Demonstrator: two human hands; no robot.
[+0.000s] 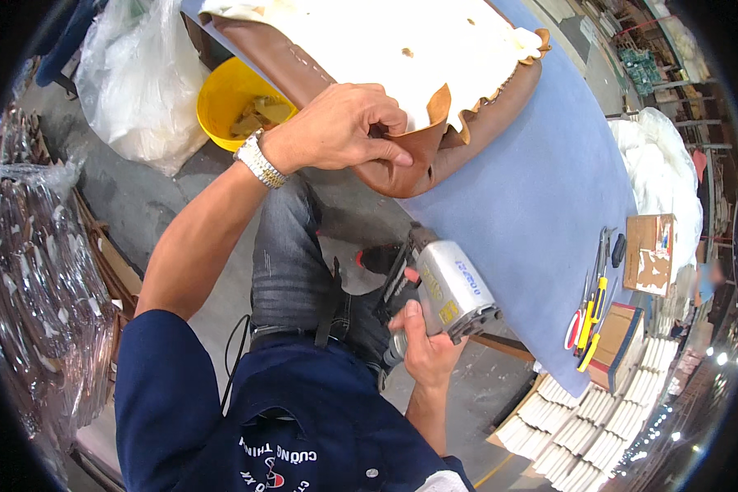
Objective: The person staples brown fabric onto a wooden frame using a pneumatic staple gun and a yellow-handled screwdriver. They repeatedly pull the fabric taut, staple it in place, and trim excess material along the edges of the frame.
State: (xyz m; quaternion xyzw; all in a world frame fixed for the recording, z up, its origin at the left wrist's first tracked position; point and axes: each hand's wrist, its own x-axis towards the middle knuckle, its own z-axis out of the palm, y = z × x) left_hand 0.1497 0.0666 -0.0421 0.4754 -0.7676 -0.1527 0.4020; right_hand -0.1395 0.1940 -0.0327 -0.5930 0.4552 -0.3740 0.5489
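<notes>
An upholstered seat panel lies at the table's near left edge, with brown leather (500, 102) wrapped round its sides and a white underside (344, 41) facing up. At its near corner, my left hand (348, 127) pinches a fold of the leather between thumb and fingers. Gathered, wavy leather runs along the right side, and one loose flap stands up by the corner. My right hand (426, 340) is closed round the handle of a silver and black staple gun (455, 287). The gun is held below the corner, apart from the leather, beside the table edge.
A blue-covered table (533, 221) carries pliers and yellow-handled tools (594, 312), plus small cardboard boxes (649, 254) at its right edge. A yellow bucket (221, 102) with scraps stands left, near a clear plastic bag (139, 82). Plastic-wrapped stacks (45, 303) line the far left.
</notes>
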